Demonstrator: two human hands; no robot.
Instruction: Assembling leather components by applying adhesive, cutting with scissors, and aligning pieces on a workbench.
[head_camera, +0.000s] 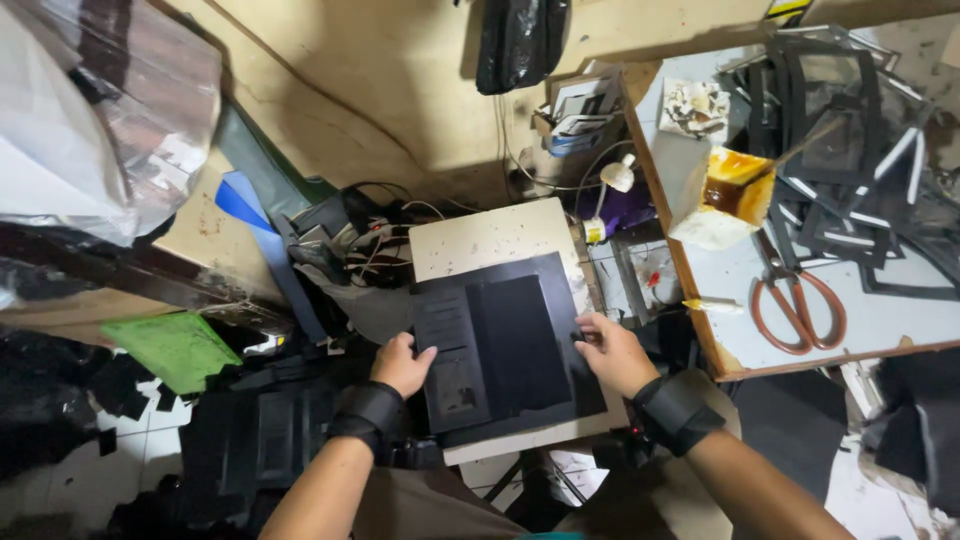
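1. Pressing evenly from both sides seems to be what the black wallet panel (505, 345) calls for: it lies flat on the small cream work board (490, 240), right in front of the person, and its layered black pieces are best kept square to one another while they are held down.
2. On the left edge of the panel, the left hand (402, 364) is laid with fingers curled loosely and the thumb stretched onto the card-slot section; nothing is gripped, the piece is only steadied. The wrist is wrapped in a black band, and the forearm is brought up from the lower left.
3. On the right edge, the right hand (615, 352) is rested with fingertips bent down onto the panel's border, pinning rather than clasping it. Its forearm is angled in from the lower right.
4. Further right, orange-handled scissors (797, 300) and a glue pot (735, 187) are left untouched on the side table (880, 325).
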